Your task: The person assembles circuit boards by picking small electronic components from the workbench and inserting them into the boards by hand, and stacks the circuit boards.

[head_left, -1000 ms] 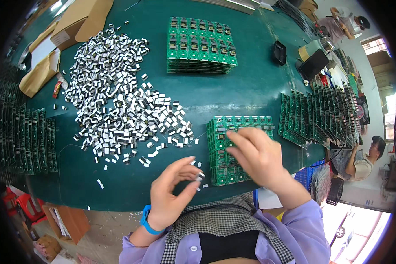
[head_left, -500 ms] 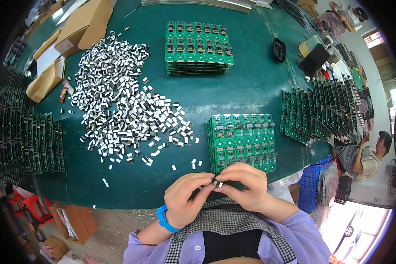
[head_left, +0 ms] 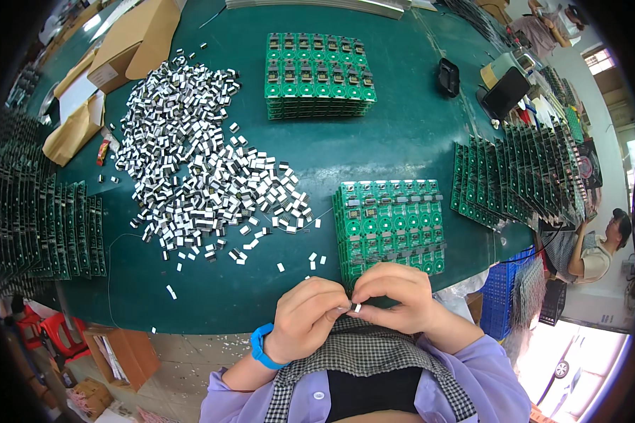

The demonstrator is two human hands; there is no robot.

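**Both hands pinching one small part at the table's near edge**

We are starting at the far left, where rows of upright green circuit boards (head_left: 42,225) are standing on the green table (head_left: 402,148). Beside them cardboard boxes (head_left: 130,42) are lying at the far edge, and a wide heap of small black-and-silver components (head_left: 190,162) is spreading down toward us, thinning into loose pieces.

At the near edge we are bringing our left hand (head_left: 305,317), with a blue wristband (head_left: 261,347), up against our right hand (head_left: 396,296). Both are curled closed, fingertips meeting, and between them we are gripping one small white component (head_left: 357,307), just over the table's rim and close to our chest. How each finger is sitting on it we cannot tell.

Just beyond our right hand a stack of green board panels (head_left: 391,225) is lying flat. A second stack (head_left: 317,74) is resting farther back. To the right more boards (head_left: 522,176) are leaning in fanned rows, and another person (head_left: 600,247) is sitting past the table.
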